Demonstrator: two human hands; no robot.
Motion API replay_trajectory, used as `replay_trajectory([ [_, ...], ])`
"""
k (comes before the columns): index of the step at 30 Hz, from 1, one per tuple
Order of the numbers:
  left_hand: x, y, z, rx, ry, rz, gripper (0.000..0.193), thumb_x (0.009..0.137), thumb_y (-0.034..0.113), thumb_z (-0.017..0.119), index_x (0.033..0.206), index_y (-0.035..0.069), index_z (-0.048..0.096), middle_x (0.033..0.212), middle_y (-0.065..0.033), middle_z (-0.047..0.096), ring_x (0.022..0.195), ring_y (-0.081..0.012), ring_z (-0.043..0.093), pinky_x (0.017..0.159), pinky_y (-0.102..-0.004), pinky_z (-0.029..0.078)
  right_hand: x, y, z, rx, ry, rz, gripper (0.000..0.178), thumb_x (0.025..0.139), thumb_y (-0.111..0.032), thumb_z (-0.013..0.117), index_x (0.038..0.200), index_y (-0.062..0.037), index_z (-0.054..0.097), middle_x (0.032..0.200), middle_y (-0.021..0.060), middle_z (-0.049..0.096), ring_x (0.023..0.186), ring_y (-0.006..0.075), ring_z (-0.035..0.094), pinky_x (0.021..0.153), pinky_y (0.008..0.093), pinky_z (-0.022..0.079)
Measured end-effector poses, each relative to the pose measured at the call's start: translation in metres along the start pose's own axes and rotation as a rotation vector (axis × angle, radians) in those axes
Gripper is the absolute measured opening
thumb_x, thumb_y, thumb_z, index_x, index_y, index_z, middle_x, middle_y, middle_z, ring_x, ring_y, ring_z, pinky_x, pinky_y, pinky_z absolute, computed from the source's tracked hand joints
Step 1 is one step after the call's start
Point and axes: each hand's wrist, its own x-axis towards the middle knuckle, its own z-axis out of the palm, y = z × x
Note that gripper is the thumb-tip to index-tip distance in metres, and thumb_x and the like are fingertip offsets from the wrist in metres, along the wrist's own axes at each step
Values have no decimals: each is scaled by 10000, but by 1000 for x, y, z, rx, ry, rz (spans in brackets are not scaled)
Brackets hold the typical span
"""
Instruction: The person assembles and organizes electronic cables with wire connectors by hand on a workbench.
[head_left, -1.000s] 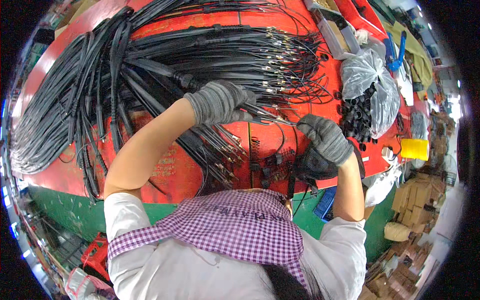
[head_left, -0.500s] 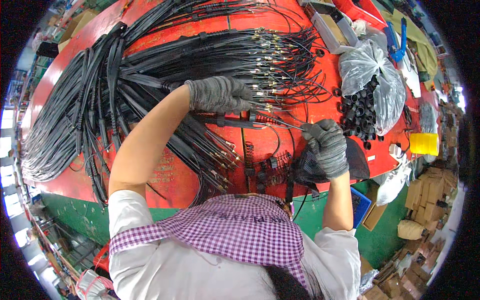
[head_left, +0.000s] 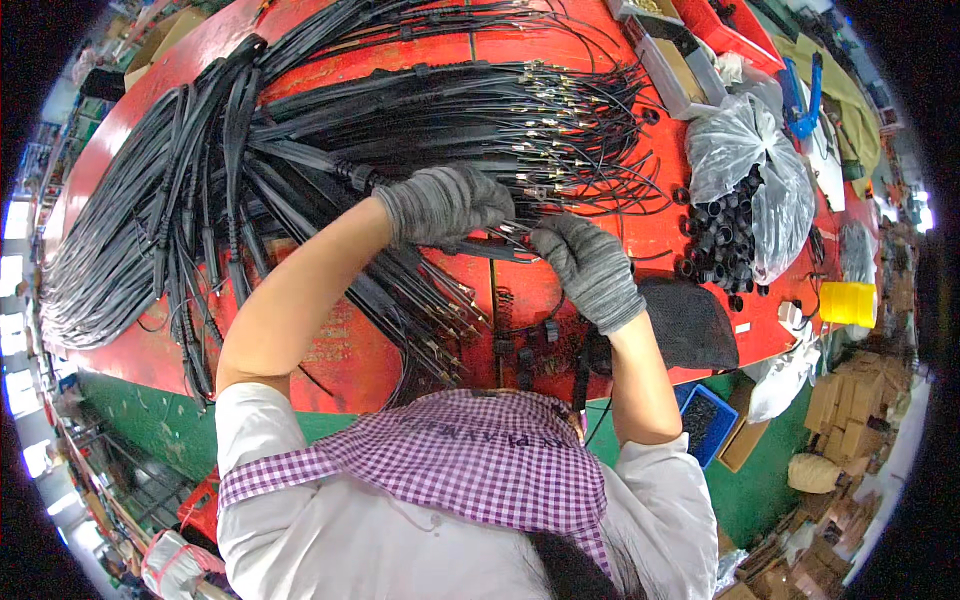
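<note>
Both my hands wear grey knit gloves. My left hand [head_left: 450, 207] is closed around a black cable [head_left: 500, 246] over the middle of the table, its fingers bent inward. Close beside it on the right, my right hand [head_left: 590, 272] pinches at the cable's thin end, fingertips pressed together. The fingers hide exactly what the right hand grips. Just beyond the hands lies a thick bundle of black cables [head_left: 400, 115] with small brass-coloured metal ends [head_left: 545, 125]. Another fan of cable ends [head_left: 455, 305] lies nearer me, below my left hand.
On the red table [head_left: 640, 235], black plastic rings [head_left: 722, 240] spill from a clear bag [head_left: 785, 190]. Grey bins [head_left: 680, 65], a red bin [head_left: 735, 40] and a blue-handled tool [head_left: 803, 100] stand far right. Black mesh [head_left: 690, 320] and a yellow roll [head_left: 848, 303] lie at right.
My right hand has moved left and inward, closing the gap to my left hand, where a thin strand was stretched between them. The left hand still grips the cable.
</note>
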Motion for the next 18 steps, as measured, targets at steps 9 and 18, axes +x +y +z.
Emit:
replay_trajectory([
  [9, -16, -4, 20, 33, 199, 189, 146, 777, 176, 565, 876, 73, 597, 807, -121, 596, 782, -294, 573, 699, -349, 456, -9, -12, 24, 233, 18, 60, 276, 736, -178, 657, 937, 1, 595, 771, 128, 613, 681, 203, 591, 633, 293, 467],
  [18, -9, -2, 1, -43, 40, 182, 118, 785, 154, 572, 837, 51, 547, 731, -91, 556, 722, -220, 542, 676, -329, 437, -4, -9, 42, 390, 258, 61, 193, 740, -108, 670, 898, -19, 606, 797, 45, 625, 708, 102, 564, 631, 227, 460],
])
